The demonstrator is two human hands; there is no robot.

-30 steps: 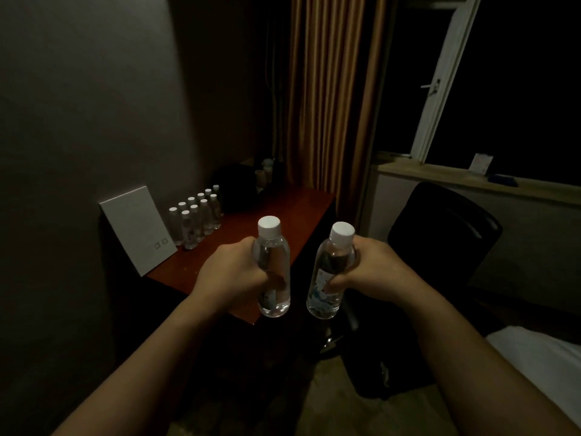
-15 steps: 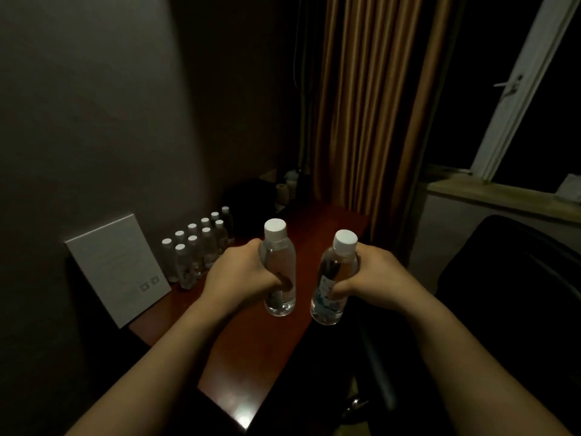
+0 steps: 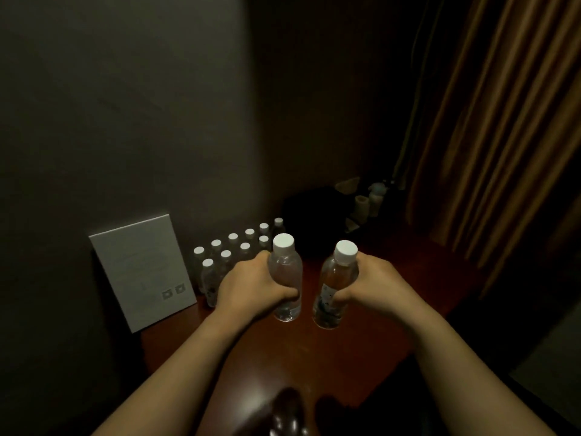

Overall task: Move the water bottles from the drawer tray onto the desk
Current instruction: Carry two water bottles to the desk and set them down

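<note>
My left hand (image 3: pixel 251 286) grips a clear water bottle (image 3: pixel 286 275) with a white cap, held upright above the reddish wooden desk (image 3: pixel 314 350). My right hand (image 3: pixel 374 283) grips a second capped water bottle (image 3: pixel 334 284), tilted slightly left, a short gap from the first. Both bottles hang over the middle of the desk. Several more capped bottles (image 3: pixel 232 250) stand in two rows on the desk by the wall, just left of and behind my left hand. The drawer tray is out of view.
A white card (image 3: pixel 141 269) leans against the wall at the desk's left. A dark bag (image 3: pixel 314 221) and small cups (image 3: pixel 367 199) sit in the far corner. Brown curtains (image 3: pixel 490 136) hang on the right. A dark rounded object (image 3: pixel 287 413) lies near the front edge.
I have come closer to the desk with both bottles; they now hang over its middle. The window and chair have left the view. My grips have not changed.
</note>
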